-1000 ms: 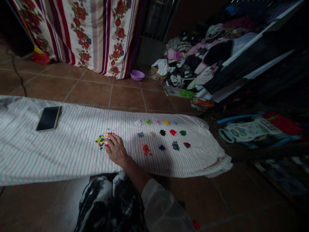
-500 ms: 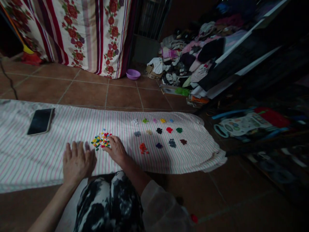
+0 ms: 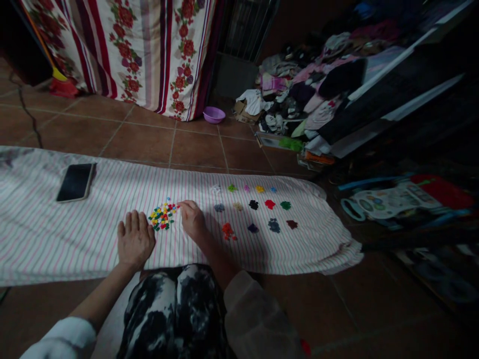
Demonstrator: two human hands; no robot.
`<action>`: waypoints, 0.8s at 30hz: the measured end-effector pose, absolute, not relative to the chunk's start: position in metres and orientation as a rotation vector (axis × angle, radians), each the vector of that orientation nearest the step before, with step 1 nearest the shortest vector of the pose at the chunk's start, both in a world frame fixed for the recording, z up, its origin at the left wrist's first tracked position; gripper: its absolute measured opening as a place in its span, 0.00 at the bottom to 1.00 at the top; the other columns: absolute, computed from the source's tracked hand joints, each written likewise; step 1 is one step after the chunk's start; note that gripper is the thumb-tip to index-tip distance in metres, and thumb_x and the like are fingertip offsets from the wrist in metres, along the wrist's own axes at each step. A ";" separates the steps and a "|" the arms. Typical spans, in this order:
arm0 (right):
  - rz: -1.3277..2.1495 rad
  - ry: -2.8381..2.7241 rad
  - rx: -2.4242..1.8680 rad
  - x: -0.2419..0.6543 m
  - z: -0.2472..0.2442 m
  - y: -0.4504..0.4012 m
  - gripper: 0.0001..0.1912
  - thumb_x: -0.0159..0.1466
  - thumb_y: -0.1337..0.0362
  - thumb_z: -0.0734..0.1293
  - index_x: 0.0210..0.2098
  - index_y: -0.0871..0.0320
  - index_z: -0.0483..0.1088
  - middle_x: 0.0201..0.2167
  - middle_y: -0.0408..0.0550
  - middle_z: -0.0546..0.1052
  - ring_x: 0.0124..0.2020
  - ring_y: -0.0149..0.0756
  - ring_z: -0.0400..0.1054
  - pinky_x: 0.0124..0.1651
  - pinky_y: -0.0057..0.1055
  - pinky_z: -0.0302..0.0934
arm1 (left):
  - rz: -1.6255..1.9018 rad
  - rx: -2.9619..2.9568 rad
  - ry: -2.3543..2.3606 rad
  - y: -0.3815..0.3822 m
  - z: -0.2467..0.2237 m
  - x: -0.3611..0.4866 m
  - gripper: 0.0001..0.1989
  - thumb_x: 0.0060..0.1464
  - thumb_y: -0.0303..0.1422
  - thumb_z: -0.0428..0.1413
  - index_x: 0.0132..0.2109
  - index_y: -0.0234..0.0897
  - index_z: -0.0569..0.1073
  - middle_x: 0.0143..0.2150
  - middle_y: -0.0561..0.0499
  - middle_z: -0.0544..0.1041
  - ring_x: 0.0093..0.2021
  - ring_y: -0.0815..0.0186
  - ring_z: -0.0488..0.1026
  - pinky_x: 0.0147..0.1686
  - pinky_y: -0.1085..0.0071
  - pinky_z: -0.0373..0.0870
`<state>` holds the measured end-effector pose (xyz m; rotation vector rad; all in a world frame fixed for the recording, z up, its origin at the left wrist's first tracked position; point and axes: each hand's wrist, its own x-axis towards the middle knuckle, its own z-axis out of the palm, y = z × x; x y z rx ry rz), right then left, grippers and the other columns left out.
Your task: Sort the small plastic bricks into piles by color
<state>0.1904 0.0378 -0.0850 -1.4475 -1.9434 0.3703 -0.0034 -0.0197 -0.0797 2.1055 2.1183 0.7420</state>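
A loose pile of small mixed-colour pieces lies on the striped cloth in front of me. My left hand rests flat on the cloth, palm down, just left of the pile. At the pile's right edge, the fingers of my right hand are pinched together; a reddish speck shows by the tips, but whether they grip it is unclear. Further right, similar pieces lie sorted by colour in rows, among them orange pieces, red pieces, black pieces and brown pieces.
A phone lies at the left on the cloth. Beyond, on the tiled floor, are a purple basin, a floral curtain, a red-and-yellow broom and a heap of clothes. A colourful plastic toy sits at the right.
My right hand has drawn back from over the pile to its right edge, fingers pinched. My left hand has shifted right, closer to the pile, and the view has moved slightly.
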 end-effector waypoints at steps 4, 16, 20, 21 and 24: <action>0.345 -1.936 -1.567 0.194 -0.091 0.050 0.22 0.67 0.75 0.58 0.53 0.61 0.77 0.45 0.56 0.79 0.49 0.40 0.74 0.56 0.36 0.69 | 0.680 2.115 2.134 -0.015 -0.076 0.001 0.30 0.62 0.37 0.43 0.65 0.21 0.64 0.69 0.23 0.62 0.73 0.39 0.53 0.69 0.40 0.49; 0.542 -2.001 -1.448 0.189 -0.089 0.052 0.18 0.68 0.73 0.61 0.52 0.57 0.77 0.48 0.51 0.80 0.50 0.37 0.74 0.57 0.33 0.67 | 0.509 2.265 2.262 -0.010 -0.071 0.002 0.22 0.62 0.35 0.42 0.55 0.26 0.70 0.60 0.29 0.71 0.67 0.40 0.62 0.62 0.47 0.59; 0.601 -2.064 -1.491 0.188 -0.081 0.055 0.16 0.66 0.72 0.64 0.50 0.55 0.77 0.47 0.50 0.80 0.47 0.37 0.74 0.54 0.32 0.67 | 0.489 2.293 2.292 -0.009 -0.073 0.003 0.21 0.62 0.35 0.43 0.53 0.27 0.71 0.59 0.30 0.72 0.66 0.41 0.63 0.61 0.48 0.60; 0.606 -2.091 -1.488 0.186 -0.080 0.055 0.15 0.66 0.71 0.64 0.49 0.55 0.77 0.46 0.50 0.79 0.47 0.37 0.74 0.54 0.32 0.67 | 0.492 2.297 2.299 -0.009 -0.073 0.003 0.21 0.62 0.35 0.43 0.53 0.27 0.71 0.59 0.30 0.72 0.66 0.41 0.64 0.61 0.48 0.60; 0.566 -2.157 -1.519 0.178 -0.076 0.054 0.12 0.67 0.70 0.65 0.48 0.55 0.76 0.45 0.50 0.79 0.48 0.38 0.73 0.56 0.33 0.65 | 0.496 2.303 2.308 -0.009 -0.073 0.002 0.20 0.63 0.35 0.43 0.52 0.27 0.71 0.59 0.31 0.72 0.65 0.42 0.64 0.61 0.49 0.60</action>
